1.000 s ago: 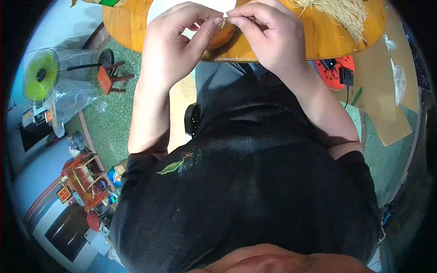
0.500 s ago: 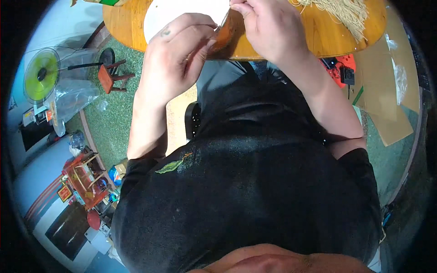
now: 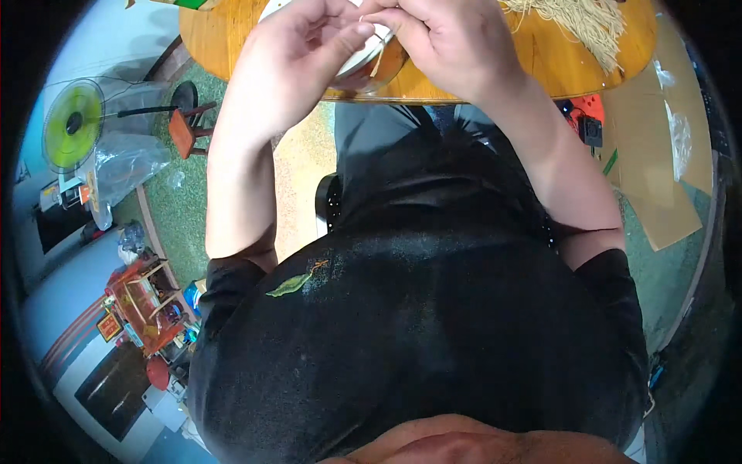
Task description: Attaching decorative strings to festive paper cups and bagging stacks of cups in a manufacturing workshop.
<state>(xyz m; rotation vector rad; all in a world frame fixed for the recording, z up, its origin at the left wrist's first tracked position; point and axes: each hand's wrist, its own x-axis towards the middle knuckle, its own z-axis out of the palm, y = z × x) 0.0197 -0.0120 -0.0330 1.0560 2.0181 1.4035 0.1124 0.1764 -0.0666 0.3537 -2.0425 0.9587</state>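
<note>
- Left hand (image 3: 290, 68) pinches a thin pale cord (image 3: 377, 63)
- Right hand (image 3: 465, 50) pinches it just beside
- Beige strands (image 3: 593, 29) lie rightward on the wooden tabletop (image 3: 545, 69)

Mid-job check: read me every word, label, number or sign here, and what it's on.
None can be read.
Red-and-yellow sign at the left: any marks are too small and blurred.
Black shirt: green leaf motif, no lettering visible.
Pale strands on the table: no lettering visible.
</note>
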